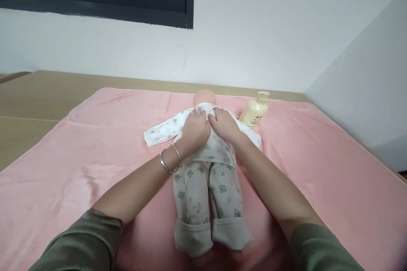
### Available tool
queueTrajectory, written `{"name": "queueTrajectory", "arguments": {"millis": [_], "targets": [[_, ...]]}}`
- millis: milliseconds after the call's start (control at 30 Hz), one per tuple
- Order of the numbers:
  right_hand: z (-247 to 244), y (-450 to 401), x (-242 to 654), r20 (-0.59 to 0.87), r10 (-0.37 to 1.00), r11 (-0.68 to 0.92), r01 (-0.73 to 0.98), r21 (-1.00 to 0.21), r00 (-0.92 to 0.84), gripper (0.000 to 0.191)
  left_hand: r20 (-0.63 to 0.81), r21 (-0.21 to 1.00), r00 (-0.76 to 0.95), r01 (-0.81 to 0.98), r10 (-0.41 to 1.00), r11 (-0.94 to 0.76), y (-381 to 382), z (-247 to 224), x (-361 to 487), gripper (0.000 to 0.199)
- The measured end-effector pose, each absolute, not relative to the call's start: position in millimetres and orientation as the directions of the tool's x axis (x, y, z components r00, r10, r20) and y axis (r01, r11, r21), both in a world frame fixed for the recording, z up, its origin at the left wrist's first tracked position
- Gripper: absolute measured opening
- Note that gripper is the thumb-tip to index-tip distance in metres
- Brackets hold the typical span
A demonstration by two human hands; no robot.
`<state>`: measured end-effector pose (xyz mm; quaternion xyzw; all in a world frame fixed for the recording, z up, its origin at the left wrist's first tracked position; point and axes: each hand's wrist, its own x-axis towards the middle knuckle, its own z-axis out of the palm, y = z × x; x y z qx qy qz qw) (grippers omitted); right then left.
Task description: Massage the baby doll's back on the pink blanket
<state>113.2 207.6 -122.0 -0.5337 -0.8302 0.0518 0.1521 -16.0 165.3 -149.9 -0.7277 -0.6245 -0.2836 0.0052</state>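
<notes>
A doll with a bare, rounded head [204, 97] lies on a pink cloth [111, 152], its face not visible. It wears a white patterned shirt [211, 148] and matching trousers [195, 190] with turned-up cuffs. Near the collar, my left hand [195, 129] has its fingers curled on the shirt; two silver bangles [170, 158] circle that wrist. Close beside it, my right hand [225, 124] pinches the shirt's upper part, thumb towards my left hand. Both sleeves of the shirt spread outward. The fabric between my fingers is partly hidden.
A cream pump bottle [254, 112] stands tilted just beyond the doll's right-hand sleeve in the picture. The cloth covers most of a wooden surface [41, 93]. Behind is a white wall [248, 29] with a dark-framed window [182, 4] at the upper left.
</notes>
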Motion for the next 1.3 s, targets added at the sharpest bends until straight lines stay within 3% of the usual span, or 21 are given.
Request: {"name": "queueTrajectory", "arguments": {"millis": [133,300,533,700,867,1100,1200,1300], "targets": [[-121,182,99,0.221,0.913,0.380,0.910,-0.165,-0.342,0.044,0.349,0.451,-0.004,0.877,0.937,-0.164,182,-146,-32,0.042],[-129,161,87,0.290,0.897,0.390,0.905,-0.172,-0.332,0.044,0.322,0.547,-0.020,0.820,0.947,-0.169,191,-147,-44,0.034],[-129,195,100,0.238,0.917,0.386,0.861,-0.330,-0.320,0.052,0.397,0.322,0.003,0.936,0.918,-0.142,169,-144,-23,0.039],[-129,217,110,0.214,0.920,0.389,0.836,-0.387,-0.329,0.050,0.417,0.230,0.121,0.945,0.901,-0.233,152,-137,-12,0.039],[-126,203,104,0.218,0.907,0.409,0.873,-0.265,-0.359,0.051,0.319,0.369,0.083,0.906,0.944,-0.205,167,-130,-29,0.033],[-127,159,84,0.258,0.872,0.440,0.897,-0.045,-0.415,0.053,0.354,0.538,-0.067,0.830,0.933,-0.145,190,-152,-43,0.030],[-127,165,88,0.236,0.856,0.490,0.867,-0.086,-0.460,0.049,0.375,0.543,-0.095,0.829,0.922,-0.135,190,-158,-41,0.038],[-128,187,96,0.246,0.869,0.484,0.839,-0.247,-0.429,0.046,0.405,0.540,-0.077,0.825,0.911,-0.171,190,-161,-40,0.046]]}}
